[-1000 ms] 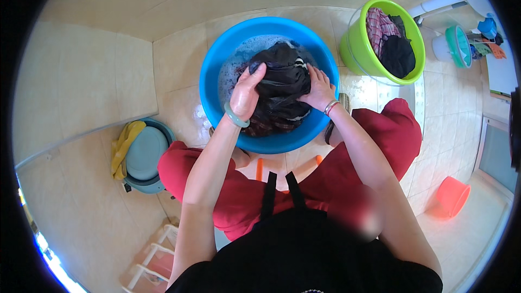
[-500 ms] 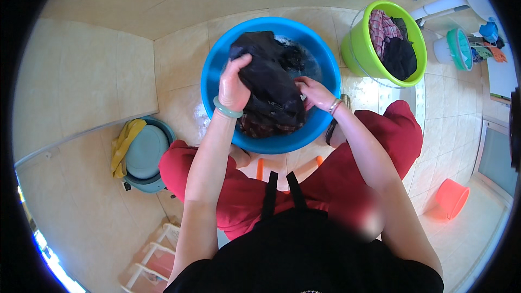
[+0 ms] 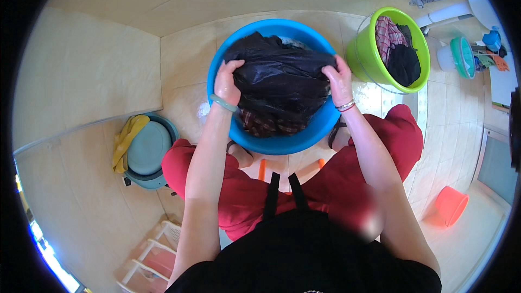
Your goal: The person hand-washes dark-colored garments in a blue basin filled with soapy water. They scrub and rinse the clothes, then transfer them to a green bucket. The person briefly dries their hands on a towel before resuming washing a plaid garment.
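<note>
A wet, dark garment point(image 3: 282, 78) is stretched out between my two hands over a blue basin point(image 3: 220, 54). My left hand point(image 3: 228, 82) grips its left side, thumb on top. On the right, my right hand point(image 3: 340, 81) pinches the opposite edge near the basin's rim. Which kind of garment it is, I cannot tell. Below it, a dark reddish plaid cloth point(image 3: 271, 125) lies in the basin. Some sudsy water point(image 3: 293, 42) shows at the far side; the cloth hides the rest.
A lime-green bucket point(image 3: 361, 57) with plaid and black clothes stands at the right. To the left are a grey-blue lidded tub point(image 3: 147, 152) and a yellow cloth point(image 3: 126, 144). An orange-pink bucket point(image 3: 451, 206) and white rack point(image 3: 149, 263) are farther off.
My right hand has moved right and up, drawing the dark garment out wide across the basin. My left hand stays on its left side, slightly lower. The view has shifted a little.
</note>
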### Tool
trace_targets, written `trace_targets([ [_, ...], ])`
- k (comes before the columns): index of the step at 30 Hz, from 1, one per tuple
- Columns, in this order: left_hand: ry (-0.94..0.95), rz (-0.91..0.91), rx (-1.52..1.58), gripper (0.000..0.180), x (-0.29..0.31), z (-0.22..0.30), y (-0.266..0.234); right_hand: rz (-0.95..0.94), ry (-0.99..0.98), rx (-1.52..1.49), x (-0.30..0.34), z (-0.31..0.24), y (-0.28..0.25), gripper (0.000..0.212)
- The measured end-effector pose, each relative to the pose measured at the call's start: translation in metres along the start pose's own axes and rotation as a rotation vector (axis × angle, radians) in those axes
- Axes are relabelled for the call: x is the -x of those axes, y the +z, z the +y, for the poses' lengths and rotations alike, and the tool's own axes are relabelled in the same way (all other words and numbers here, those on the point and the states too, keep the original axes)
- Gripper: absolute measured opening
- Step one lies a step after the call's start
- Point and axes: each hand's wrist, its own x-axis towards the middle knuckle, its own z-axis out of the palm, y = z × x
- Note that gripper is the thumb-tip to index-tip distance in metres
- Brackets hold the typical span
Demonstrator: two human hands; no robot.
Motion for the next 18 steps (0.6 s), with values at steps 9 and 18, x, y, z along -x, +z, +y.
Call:
trace_targets([
  [9, -0.472, -0.222, 0.214, 0.055, 0.024, -0.036, 0.061, -0.449, -0.310, 0.583, 0.058, -0.043, 0.090, 0.067],
  [18, -0.090, -0.287, -0.064, 0.033, -0.003, -0.088, 0.022, -0.165, -0.620, 0.725, 0.043, -0.030, 0.107, 0.024],
])
